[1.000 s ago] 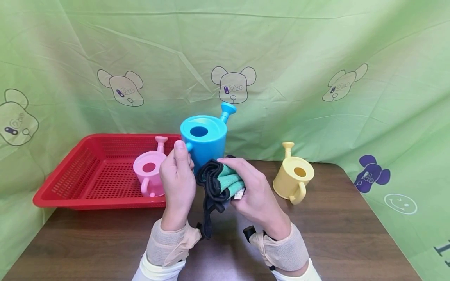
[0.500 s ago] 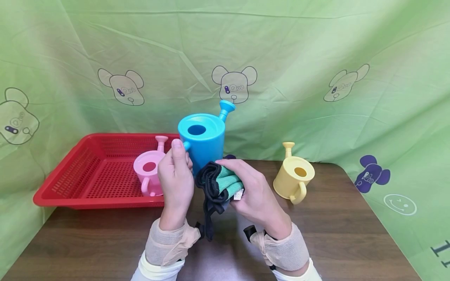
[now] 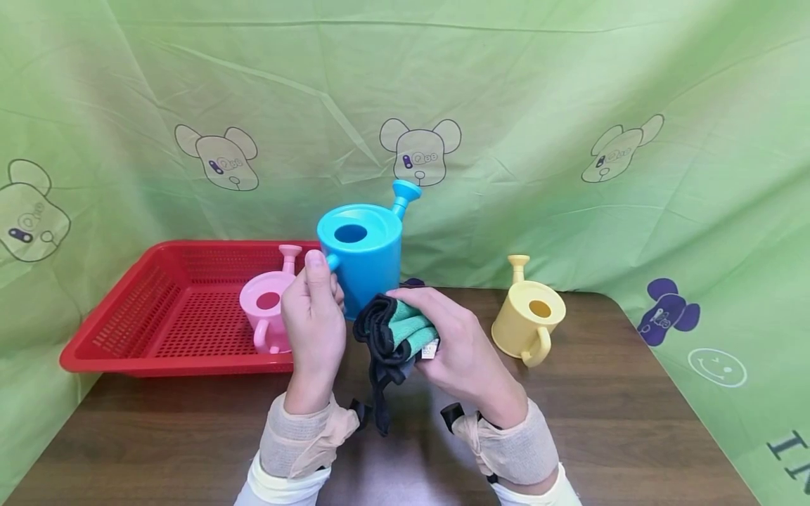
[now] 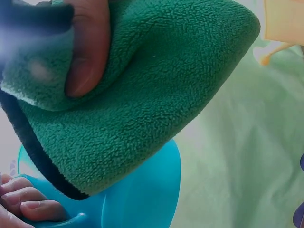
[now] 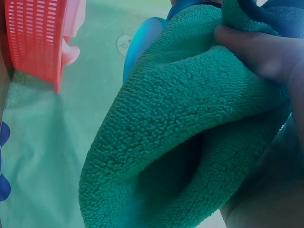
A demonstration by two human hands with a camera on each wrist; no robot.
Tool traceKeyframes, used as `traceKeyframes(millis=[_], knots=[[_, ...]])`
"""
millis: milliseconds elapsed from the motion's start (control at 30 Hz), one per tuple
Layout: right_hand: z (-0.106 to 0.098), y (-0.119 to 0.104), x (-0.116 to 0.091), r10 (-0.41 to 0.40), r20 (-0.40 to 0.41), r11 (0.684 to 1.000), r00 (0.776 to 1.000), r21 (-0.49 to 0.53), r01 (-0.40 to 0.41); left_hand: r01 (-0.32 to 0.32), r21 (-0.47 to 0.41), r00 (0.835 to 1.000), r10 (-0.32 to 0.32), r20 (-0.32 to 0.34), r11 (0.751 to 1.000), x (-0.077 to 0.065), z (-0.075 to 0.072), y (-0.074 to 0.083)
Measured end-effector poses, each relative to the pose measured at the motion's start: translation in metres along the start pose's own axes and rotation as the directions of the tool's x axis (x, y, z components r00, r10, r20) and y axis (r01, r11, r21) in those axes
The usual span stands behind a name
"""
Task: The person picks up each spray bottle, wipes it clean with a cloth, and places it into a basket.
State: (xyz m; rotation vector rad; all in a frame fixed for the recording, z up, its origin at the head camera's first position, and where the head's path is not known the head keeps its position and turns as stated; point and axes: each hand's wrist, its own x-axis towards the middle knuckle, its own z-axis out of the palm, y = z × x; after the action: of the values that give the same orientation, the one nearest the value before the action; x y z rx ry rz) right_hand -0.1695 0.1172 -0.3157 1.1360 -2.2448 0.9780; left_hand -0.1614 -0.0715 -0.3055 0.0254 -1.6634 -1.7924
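My left hand (image 3: 314, 320) grips the handle of a blue watering can (image 3: 370, 267) and holds it upright above the table, its spout to the far right. In my right hand (image 3: 465, 344) is a bunched green cloth (image 3: 408, 327) with black edging and a small white tag; one dark corner dangles below. The cloth sits at the lower front of the can; whether it touches cannot be told. In the left wrist view the cloth (image 4: 142, 99) covers part of the can (image 4: 142, 190). Seen from the right wrist, a thumb (image 5: 256, 50) presses into the cloth's folds.
A red perforated basket (image 3: 114, 344) stands on the left of the brown table (image 3: 607, 422), with a pink watering can (image 3: 254, 284) in its right side. A yellow watering can (image 3: 522, 323) stands at the right. Green printed fabric (image 3: 506, 91) hangs behind.
The blue watering can and my left hand have shifted slightly to the left and a little up. My right hand and the cloth have barely moved.
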Motion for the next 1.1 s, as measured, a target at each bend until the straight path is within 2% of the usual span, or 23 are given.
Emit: traceKeyframes(millis=[233,500,633,733,833,967,1100], knots=[[-0.002,0.001,0.000,0.053,0.038,0.999,0.998,0.000,-0.053,0.020,0.014,1.000,-0.020,-0.021,1.000,0.000,-0.001,0.001],[-0.006,0.001,0.000,0.089,0.045,0.996,0.995,-0.018,-0.088,0.009,0.003,1.000,-0.009,-0.028,1.000,0.002,-0.002,0.002],[-0.008,0.002,-0.001,0.083,0.037,0.996,0.996,0.024,-0.084,0.005,-0.009,1.000,-0.005,-0.028,1.000,0.003,-0.002,0.002],[-0.010,0.003,-0.001,0.044,-0.029,0.995,0.999,0.093,-0.041,0.011,-0.012,1.000,-0.012,-0.022,1.000,0.003,-0.002,0.002],[-0.011,0.003,0.001,-0.011,-0.160,0.989,0.987,0.146,0.035,0.019,-0.006,1.000,-0.019,-0.010,1.000,0.003,-0.002,0.002],[-0.012,0.003,0.002,-0.063,-0.338,0.983,0.939,0.141,0.116,0.022,0.003,1.000,-0.023,0.016,1.000,0.001,0.000,0.003],[-0.010,0.003,0.002,-0.071,-0.424,0.988,0.903,0.095,0.122,0.031,0.005,0.999,-0.031,0.032,1.000,-0.001,0.003,0.003]])
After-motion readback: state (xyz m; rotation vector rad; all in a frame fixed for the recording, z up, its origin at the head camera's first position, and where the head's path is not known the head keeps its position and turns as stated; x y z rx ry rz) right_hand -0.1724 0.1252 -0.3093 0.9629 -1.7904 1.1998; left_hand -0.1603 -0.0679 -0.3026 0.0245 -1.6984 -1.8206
